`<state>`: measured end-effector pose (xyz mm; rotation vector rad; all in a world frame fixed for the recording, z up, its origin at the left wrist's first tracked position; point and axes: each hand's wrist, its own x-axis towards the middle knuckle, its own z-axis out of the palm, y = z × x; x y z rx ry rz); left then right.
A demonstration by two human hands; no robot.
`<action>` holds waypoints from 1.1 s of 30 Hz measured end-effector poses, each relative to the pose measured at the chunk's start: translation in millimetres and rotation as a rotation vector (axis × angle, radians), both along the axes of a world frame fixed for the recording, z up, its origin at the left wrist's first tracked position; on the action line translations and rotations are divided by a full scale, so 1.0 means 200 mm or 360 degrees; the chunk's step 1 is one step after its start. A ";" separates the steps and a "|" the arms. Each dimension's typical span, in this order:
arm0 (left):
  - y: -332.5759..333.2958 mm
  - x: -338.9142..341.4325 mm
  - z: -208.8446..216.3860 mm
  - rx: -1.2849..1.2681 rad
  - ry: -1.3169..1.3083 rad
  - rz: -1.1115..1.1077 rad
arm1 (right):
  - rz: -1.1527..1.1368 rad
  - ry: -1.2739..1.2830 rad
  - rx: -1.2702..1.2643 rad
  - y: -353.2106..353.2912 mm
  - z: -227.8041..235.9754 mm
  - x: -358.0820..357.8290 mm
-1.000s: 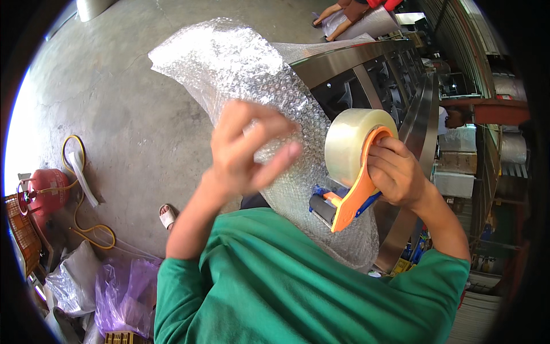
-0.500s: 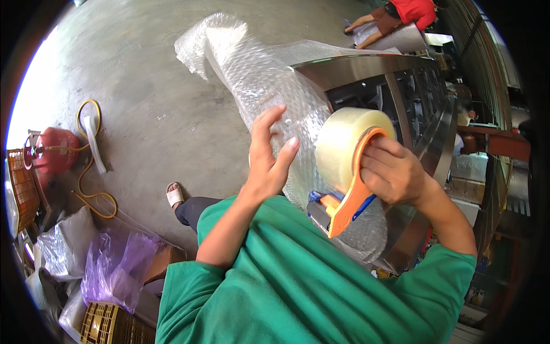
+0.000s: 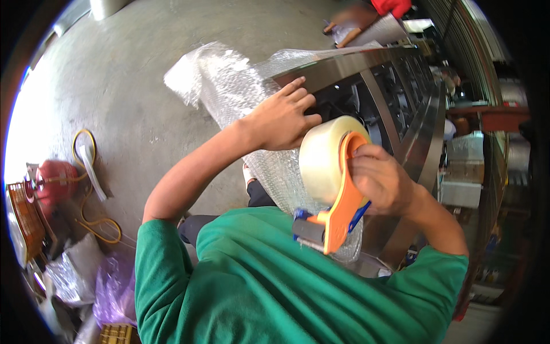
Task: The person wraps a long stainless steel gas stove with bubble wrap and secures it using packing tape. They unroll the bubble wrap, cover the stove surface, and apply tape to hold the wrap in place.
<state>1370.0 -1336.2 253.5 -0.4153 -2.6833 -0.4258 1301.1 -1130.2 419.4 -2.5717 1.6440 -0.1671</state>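
My right hand (image 3: pixel 382 179) is closed round the orange handle of a tape dispenser (image 3: pixel 339 221), which carries a wide roll of clear tape (image 3: pixel 319 163). Its blue parts and grey roller point down toward my shirt. My left hand (image 3: pixel 285 117) reaches across beyond the roll, fingers stretched out, at the near corner of a long stainless steel unit (image 3: pixel 344 71) with black recessed sections like a cooking range. Clear bubble wrap (image 3: pixel 220 77) drapes along the unit's left end, under my left forearm and hand. Whether my left fingers press on it I cannot tell.
A person in a red top (image 3: pixel 392 7) bends by a roll of wrap (image 3: pixel 378 31) at the far end. On the left are a red gas cylinder (image 3: pixel 56 180), a yellow hose (image 3: pixel 86 215), an orange crate (image 3: pixel 26 215) and a purple plastic bag (image 3: pixel 114 286). Boxes (image 3: pixel 461 192) stand right.
My left hand has swung forward and right from above the bubble wrap to the steel unit's corner. My right hand has shifted slightly left and down with the tape dispenser.
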 end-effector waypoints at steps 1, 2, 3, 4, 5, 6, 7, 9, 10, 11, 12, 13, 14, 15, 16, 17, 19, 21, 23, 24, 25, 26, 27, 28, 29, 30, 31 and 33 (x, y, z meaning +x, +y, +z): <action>0.00 -0.03 -0.01 0.0213 0.0367 -0.0062 | -0.0066 -0.0016 0.0019 0.04 0.01 -0.04; 0.00 -0.05 -0.01 0.0194 0.0386 -0.0091 | -0.0200 -0.0024 -0.0052 0.07 0.02 -0.06; 0.00 -0.06 0.00 0.0189 0.0399 -0.0128 | -0.0344 -0.0036 -0.0112 0.10 0.02 -0.07; 0.01 -0.08 0.02 0.0185 0.0413 -0.0161 | -0.0484 -0.0047 -0.0171 0.14 0.03 -0.08; 0.03 -0.09 0.05 0.0207 0.0537 -0.0230 | -0.0532 -0.0088 -0.0143 0.17 0.03 -0.08; 0.05 -0.11 0.06 0.0333 0.0563 -0.0296 | -0.0559 -0.0129 -0.0119 0.19 0.03 -0.08; 0.08 -0.14 0.07 0.0461 0.0588 -0.0358 | -0.0513 -0.0147 -0.0131 0.18 0.03 -0.06; 0.12 -0.22 0.08 0.0688 0.0629 -0.0617 | -0.0338 -0.0027 -0.0119 0.12 0.07 0.03; 0.15 -0.27 0.10 0.0610 0.0589 -0.0606 | -0.0189 0.0018 -0.0177 0.11 0.01 0.06; 0.17 -0.31 0.12 0.0508 0.0594 -0.0650 | -0.0038 0.0117 -0.0144 0.12 -0.01 0.06; 0.18 -0.34 0.12 0.0417 0.0586 -0.0696 | 0.0106 0.0204 -0.0103 0.14 -0.05 0.07; 0.17 -0.36 0.11 0.0481 0.0596 -0.0730 | 0.0106 0.0176 -0.0072 0.16 -0.07 0.07; 0.16 -0.38 0.09 0.0486 0.0541 -0.0735 | 0.0108 0.0150 -0.0040 0.21 -0.08 0.06; 0.18 -0.38 0.08 0.0509 0.0476 -0.0748 | 0.0098 0.0111 0.0005 0.26 -0.10 0.06; 0.20 -0.38 0.06 0.0533 0.0412 -0.0760 | 0.0053 0.0044 0.0033 0.28 -0.13 0.03; 0.18 -0.40 0.06 0.0408 0.0447 -0.0723 | 0.0010 -0.0021 0.0062 0.29 -0.16 -0.01; 0.18 -0.41 0.03 0.0319 0.0415 -0.0670 | -0.0033 -0.0104 0.0154 0.33 -0.23 -0.08; 0.19 -0.39 0.04 0.0302 0.0502 -0.0536 | -0.0034 -0.0080 0.0242 0.38 -0.28 -0.13; 0.18 -0.37 0.04 0.0285 0.0689 -0.0310 | -0.0009 -0.0083 0.0298 0.40 -0.30 -0.15; 0.17 -0.35 0.06 0.0340 0.0817 -0.0259 | -0.0014 -0.0099 0.0321 0.40 -0.30 -0.17; 0.16 -0.31 0.10 0.0398 0.0938 -0.0205 | -0.0020 -0.0121 0.0349 0.41 -0.30 -0.18; 0.15 -0.26 0.12 0.0455 0.1060 -0.0146 | -0.0024 -0.0142 0.0378 0.41 -0.30 -0.20; 0.17 -0.17 0.13 0.0672 0.1045 -0.0100 | -0.0025 -0.0162 0.0393 0.40 -0.30 -0.20; 0.19 -0.06 0.14 0.0886 0.1032 -0.0067 | -0.0016 -0.0169 0.0393 0.39 -0.29 -0.20; 0.23 0.05 0.12 0.1098 0.1016 -0.0046 | -0.0020 -0.0174 0.0386 0.39 -0.30 -0.20; 0.29 0.16 0.09 0.1437 0.0900 -0.0081 | -0.0014 -0.0183 0.0379 0.38 -0.30 -0.20; 0.36 0.29 0.07 0.1755 0.0505 -0.0025 | -0.0030 -0.0185 0.0422 0.38 -0.29 -0.20; 0.49 0.49 0.04 0.2449 -0.0233 0.0136 | -0.0037 -0.0194 0.0514 0.38 -0.28 -0.20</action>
